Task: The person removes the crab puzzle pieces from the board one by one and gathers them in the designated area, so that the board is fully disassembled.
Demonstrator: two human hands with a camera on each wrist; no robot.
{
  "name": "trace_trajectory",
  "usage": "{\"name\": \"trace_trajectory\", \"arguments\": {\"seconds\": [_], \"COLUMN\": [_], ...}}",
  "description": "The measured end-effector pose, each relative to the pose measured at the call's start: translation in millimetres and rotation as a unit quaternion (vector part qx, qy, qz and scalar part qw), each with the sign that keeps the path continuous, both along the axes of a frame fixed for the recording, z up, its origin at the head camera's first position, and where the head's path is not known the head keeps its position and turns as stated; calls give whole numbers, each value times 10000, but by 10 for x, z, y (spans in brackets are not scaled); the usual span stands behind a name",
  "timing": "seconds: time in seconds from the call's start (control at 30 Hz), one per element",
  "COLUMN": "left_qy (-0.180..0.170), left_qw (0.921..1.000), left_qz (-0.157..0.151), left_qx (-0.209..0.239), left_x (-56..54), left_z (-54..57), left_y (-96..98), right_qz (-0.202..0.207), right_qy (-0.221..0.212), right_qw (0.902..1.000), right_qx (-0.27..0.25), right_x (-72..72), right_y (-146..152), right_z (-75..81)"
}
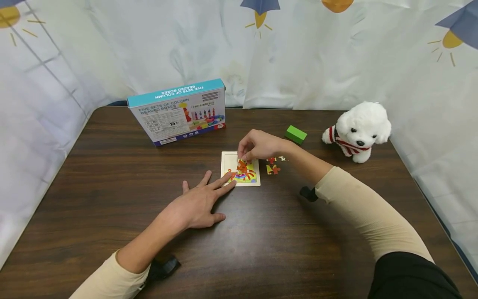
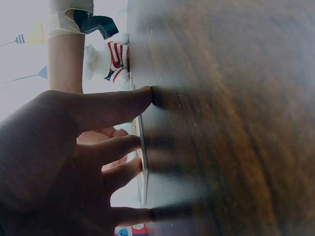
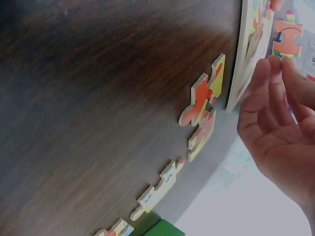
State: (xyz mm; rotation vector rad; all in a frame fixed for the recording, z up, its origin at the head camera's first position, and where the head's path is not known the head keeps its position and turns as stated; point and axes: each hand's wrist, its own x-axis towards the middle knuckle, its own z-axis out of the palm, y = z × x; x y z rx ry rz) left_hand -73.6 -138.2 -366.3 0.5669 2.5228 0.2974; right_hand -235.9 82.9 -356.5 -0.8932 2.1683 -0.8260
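Observation:
A small square jigsaw puzzle board (image 1: 225, 158) with a pale wooden frame lies mid-table, partly filled with a colourful red and yellow picture. My left hand (image 1: 199, 203) spreads its fingers over the table, two fingertips resting at the board's near left edge. In the left wrist view the thumb (image 2: 115, 105) touches the tabletop. Above the board's far side, my right hand (image 1: 263, 143) pinches a jigsaw piece (image 3: 287, 38), orange with a coloured edge, between thumb and fingertips. Loose jigsaw pieces (image 3: 199, 98) lie right of the board, some partly hidden by the right forearm in the head view.
Behind the board to the left stands a toy box (image 1: 179, 114) with a blue top. A green block (image 1: 296, 135) lies beyond the right forearm. Farther right sits a white plush dog (image 1: 362, 128) in a striped top. A pale printed curtain (image 1: 298, 62) hangs behind the table.

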Motion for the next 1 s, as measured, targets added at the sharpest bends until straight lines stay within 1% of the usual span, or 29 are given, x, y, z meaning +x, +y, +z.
{"name": "trace_trajectory", "arguments": {"seconds": [0.23,0.37,0.53,0.67,0.9,1.0], "left_qy": [37,94,136,143,138,132], "left_qw": [9999,9999,9999,9998,9999,9999], "left_qz": [-10,-43,-66,-62,-33,-26], "left_qx": [115,68,40,79,93,108], "left_x": [-3,6,8,13,17,22], "left_z": [7,12,3,0,-3,-1], "left_y": [6,4,3,1,2,-3], "right_qz": [-129,-240,-283,-355,-750,-932], "right_qy": [-43,-17,166,284,130,171], "right_qw": [9998,9996,9994,9989,9968,9954], "right_qx": [-112,-140,-68,-117,-241,-141], "right_x": [7,22,37,66,142,172], "right_y": [105,203,359,487,721,808], "right_z": [63,89,111,113,88,89]}}
